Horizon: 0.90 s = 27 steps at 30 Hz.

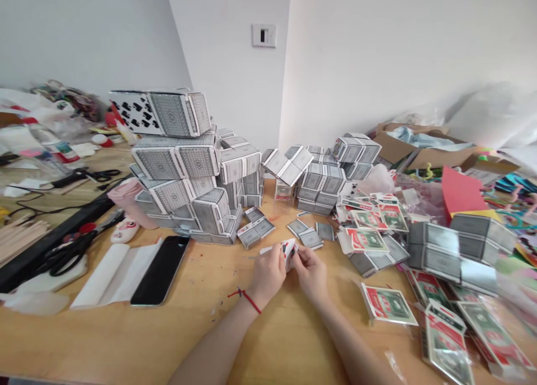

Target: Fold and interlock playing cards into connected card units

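Over the middle of the wooden table, my two hands meet around a playing card whose printed face shows. My left hand grips its left side and wears a red cord bracelet. The fingers of my right hand pinch the right edge. Whether there is one card or more, I cannot tell. Just beyond lie folded grey-backed card pieces and more card pieces lying flat. Behind them on the left rises a stack of blocks built from cards; a lower card-block group stands to the right.
Red and green card boxes spread over the right side, near joined card blocks. At left lie a black phone, white paper, black scissors and a pink roll. A cardboard box stands at back right.
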### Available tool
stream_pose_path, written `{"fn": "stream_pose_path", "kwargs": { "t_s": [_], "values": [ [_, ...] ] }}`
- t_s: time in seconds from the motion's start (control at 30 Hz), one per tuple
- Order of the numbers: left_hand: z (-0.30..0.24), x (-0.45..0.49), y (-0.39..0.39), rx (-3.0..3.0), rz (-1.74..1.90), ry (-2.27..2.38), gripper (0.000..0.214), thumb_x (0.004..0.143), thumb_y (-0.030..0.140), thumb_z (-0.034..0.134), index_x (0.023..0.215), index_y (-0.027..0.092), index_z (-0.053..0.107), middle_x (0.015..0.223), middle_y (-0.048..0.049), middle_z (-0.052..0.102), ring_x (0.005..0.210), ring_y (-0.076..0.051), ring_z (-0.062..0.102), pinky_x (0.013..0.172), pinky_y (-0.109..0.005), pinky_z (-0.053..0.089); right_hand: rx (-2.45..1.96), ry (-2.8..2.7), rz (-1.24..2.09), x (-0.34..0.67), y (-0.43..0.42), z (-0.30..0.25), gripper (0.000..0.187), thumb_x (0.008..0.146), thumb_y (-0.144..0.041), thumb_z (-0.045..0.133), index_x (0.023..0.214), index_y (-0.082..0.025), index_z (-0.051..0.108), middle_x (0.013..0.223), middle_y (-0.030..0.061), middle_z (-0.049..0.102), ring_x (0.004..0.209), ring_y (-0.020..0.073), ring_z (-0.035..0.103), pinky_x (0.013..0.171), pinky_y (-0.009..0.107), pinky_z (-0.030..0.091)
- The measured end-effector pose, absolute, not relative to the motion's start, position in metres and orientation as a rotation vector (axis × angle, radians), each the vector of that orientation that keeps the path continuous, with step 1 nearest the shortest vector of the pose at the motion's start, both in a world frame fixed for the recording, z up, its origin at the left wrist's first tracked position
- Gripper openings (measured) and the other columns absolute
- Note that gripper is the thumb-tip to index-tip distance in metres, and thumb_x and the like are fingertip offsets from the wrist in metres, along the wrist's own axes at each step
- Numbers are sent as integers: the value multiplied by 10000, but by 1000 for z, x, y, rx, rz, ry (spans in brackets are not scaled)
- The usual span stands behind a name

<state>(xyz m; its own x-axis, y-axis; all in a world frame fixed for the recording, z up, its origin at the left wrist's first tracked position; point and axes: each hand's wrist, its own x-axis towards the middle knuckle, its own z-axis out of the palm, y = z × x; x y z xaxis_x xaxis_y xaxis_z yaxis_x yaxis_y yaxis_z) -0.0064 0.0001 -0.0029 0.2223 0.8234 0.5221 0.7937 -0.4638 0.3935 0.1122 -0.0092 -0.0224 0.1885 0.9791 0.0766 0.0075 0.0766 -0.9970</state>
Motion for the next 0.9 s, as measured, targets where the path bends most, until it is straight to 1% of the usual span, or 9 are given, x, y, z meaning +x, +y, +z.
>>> {"fn": "stream_pose_path", "kwargs": {
  "t_s": [0.2, 0.33, 0.47, 0.53, 0.57, 0.63, 0.7, 0.8, 0.9],
  "values": [
    [-2, -4, -3, 2477, 1048, 1492, 190, 841, 170, 306, 904, 175, 485, 626, -45, 595, 570, -157, 575, 513, -244, 376, -1383, -1092, 885, 114, -11, -19, 296, 728, -437, 528, 741, -155, 619, 648, 40, 639, 561, 146, 546, 539, 238, 429],
    [-2, -5, -5, 2486, 1059, 1421, 200, 835, 164, 320, 941, 167, 491, 656, -59, 603, 592, -165, 582, 533, -253, 388, -1428, -1092, 819, 112, -14, -13, 295, 730, -440, 525, 721, -157, 610, 612, 31, 625, 538, 138, 527, 525, 229, 410],
    [-4, -4, -6, 2379, 1118, 1437, 189, 830, 168, 325, 908, 169, 497, 625, -53, 589, 573, -166, 569, 518, -251, 371, -1398, -1036, 847, 116, -13, -9, 295, 723, -441, 541, 653, -158, 580, 579, 22, 599, 505, 130, 505, 496, 229, 393],
    [-4, -4, -5, 2237, 1151, 1504, 173, 834, 184, 319, 836, 172, 492, 583, -37, 561, 528, -155, 541, 483, -241, 345, -1316, -984, 994, 121, -10, -7, 298, 698, -443, 575, 614, -157, 568, 549, 14, 583, 495, 132, 503, 483, 233, 391],
    [-3, -4, -4, 2141, 1178, 1545, 173, 836, 196, 315, 801, 175, 483, 571, -30, 546, 513, -149, 525, 471, -236, 334, -1240, -948, 1135, 124, -9, -6, 291, 687, -437, 592, 613, -156, 571, 557, 16, 590, 504, 137, 517, 491, 241, 403],
    [-1, -5, -1, 1941, 1246, 1607, 178, 840, 215, 306, 756, 181, 459, 580, -23, 533, 510, -138, 503, 466, -228, 328, -1037, -845, 1461, 128, -5, -5, 250, 676, -407, 622, 653, -161, 590, 644, 36, 633, 582, 161, 572, 556, 277, 446],
    [3, -7, 2, 1817, 1292, 1597, 167, 838, 228, 315, 741, 184, 444, 613, -19, 536, 540, -132, 498, 488, -221, 341, -860, -734, 1717, 131, -3, -5, 201, 660, -358, 657, 702, -167, 610, 733, 52, 658, 673, 176, 605, 640, 314, 469],
    [6, -10, 5, 1765, 1294, 1542, 166, 831, 249, 338, 707, 186, 430, 612, -8, 518, 553, -125, 480, 503, -220, 341, -744, -623, 1912, 132, -3, -10, 206, 635, -290, 695, 792, -172, 632, 774, 45, 666, 720, 160, 616, 708, 315, 471],
    [7, -10, 4, 1768, 1264, 1451, 205, 830, 274, 340, 660, 188, 415, 576, 5, 485, 519, -114, 451, 485, -217, 325, -727, -583, 1992, 132, -3, -17, 251, 613, -240, 711, 842, -169, 636, 771, 31, 668, 706, 135, 613, 717, 283, 468]
  ]
}}
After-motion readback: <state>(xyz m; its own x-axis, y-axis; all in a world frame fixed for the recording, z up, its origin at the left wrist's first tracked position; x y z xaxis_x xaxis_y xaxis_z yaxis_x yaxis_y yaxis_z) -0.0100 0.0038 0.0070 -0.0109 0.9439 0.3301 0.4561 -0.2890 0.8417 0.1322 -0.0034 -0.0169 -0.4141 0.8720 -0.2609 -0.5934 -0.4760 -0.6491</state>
